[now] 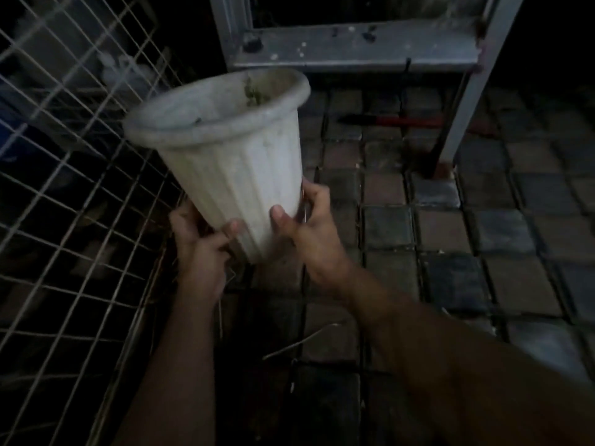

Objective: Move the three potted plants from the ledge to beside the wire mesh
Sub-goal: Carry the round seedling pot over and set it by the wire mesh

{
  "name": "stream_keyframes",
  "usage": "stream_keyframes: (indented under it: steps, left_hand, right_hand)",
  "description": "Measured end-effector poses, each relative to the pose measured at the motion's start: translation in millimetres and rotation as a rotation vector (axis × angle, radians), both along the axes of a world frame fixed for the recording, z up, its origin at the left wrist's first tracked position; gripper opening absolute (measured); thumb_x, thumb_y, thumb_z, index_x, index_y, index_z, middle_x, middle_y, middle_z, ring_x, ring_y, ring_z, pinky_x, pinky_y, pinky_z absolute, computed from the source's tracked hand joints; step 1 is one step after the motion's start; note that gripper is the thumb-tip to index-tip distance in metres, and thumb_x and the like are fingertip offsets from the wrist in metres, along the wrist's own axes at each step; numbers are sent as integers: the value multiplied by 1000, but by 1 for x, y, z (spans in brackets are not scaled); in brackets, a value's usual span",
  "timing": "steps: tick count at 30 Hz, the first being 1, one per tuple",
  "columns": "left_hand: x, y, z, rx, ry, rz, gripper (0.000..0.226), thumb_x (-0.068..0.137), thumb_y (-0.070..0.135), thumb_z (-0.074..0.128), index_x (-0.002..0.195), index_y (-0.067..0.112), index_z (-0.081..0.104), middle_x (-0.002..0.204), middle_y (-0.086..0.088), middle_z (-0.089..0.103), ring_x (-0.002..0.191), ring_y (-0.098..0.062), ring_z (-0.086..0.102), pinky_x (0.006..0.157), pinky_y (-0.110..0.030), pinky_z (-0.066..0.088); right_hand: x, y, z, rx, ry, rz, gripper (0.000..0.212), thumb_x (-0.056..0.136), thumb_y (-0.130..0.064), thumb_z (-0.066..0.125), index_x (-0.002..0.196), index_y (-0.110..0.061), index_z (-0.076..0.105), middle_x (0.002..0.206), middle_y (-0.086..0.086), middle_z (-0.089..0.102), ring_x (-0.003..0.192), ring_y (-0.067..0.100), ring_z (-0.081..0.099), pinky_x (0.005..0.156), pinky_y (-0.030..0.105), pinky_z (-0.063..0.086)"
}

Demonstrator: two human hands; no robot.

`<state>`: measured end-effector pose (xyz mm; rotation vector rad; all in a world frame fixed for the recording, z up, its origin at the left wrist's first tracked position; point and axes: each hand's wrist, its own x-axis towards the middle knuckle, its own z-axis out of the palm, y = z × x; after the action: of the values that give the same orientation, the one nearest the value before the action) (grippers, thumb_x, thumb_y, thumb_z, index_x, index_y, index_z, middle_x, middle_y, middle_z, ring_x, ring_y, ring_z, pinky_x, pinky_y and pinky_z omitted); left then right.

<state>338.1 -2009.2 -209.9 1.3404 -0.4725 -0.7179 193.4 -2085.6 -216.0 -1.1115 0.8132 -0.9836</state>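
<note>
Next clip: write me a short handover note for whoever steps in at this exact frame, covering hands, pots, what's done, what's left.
Left hand: gripping the base of the white ribbed plastic flowerpot.
Right hand: gripping the same pot's lower side.
Pot: tilted, held over the dark tiled floor, close beside the white wire mesh; a small green sprig shows inside.
Done: nothing confirmed; no other pots in view.
Left: set this pot down by the mesh, then check the ledge.

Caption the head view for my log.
Both hands, left and right, hold a tilted white pot beside the wire mesh.
</note>
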Motion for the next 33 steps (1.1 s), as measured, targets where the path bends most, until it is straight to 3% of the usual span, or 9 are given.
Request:
stream_keyframes:
  steps: [3,9,12,15,17,21,25,29,33]
  left_hand:
    - [8,-14,-2,11,-55,-30,75,60,10,83,124,30,49,145,4,60,134,-29,58,98,-67,52]
    - [26,-37,7,11,-101,-16,92,55,13,85,138,15,44,149,-2,55,136,-29,55,107,-72,44]
    - [29,-40,-1,-31,-173,-17,106,47,22,90,140,9,41,154,-7,51,140,-29,52,110,-65,46]
    - [27,-37,-24,-56,-256,19,112,47,22,93,143,8,37,150,-1,51,134,-14,57,106,-44,54]
    - [28,-37,-34,-54,-330,12,120,47,24,94,148,12,31,147,11,48,131,-2,57,102,-29,55]
    - [37,-38,-39,-3,-438,-15,134,41,31,97,151,30,21,147,22,41,133,9,50,101,-17,52]
    - [45,-41,-53,40,-466,2,139,39,31,101,154,19,22,153,8,42,140,-7,50,105,-28,54]
    - [53,-45,-69,81,-424,4,135,41,28,101,149,30,22,156,2,41,141,-15,50,107,-41,55]
    - [61,-49,-80,135,-399,-8,135,43,26,98,150,30,15,150,9,40,139,-17,50,92,-19,60]
  right_hand:
    - [-1,-19,-6,-66,40,18,57,94,-4,70,140,-5,36,121,-14,55,109,-3,57,99,28,54]
    - [9,-40,6,-137,138,102,62,93,-5,71,142,-3,32,135,-10,49,116,-12,50,110,39,49]
    - [11,-47,0,-161,173,105,62,90,-11,76,136,-5,35,130,-11,52,118,0,55,102,42,55]
    - [15,-42,-9,-158,171,82,72,84,-17,83,136,-7,35,136,-1,52,126,8,54,104,45,54]
    - [19,-41,-16,-155,159,87,76,81,-21,86,137,-10,35,141,1,50,131,12,52,106,42,53]
    - [25,-49,-18,-127,177,157,75,80,-25,86,135,-12,38,144,4,53,132,16,53,103,35,55]
    - [29,-54,-17,-70,172,211,85,69,-39,85,134,-10,39,140,4,55,130,15,55,103,51,55]
    - [33,-58,-22,8,149,287,86,73,-49,84,136,-16,37,147,1,49,135,19,51,103,55,54]
    - [39,-61,-19,29,188,346,114,52,-75,84,141,-23,34,151,-8,43,136,17,48,104,52,54]
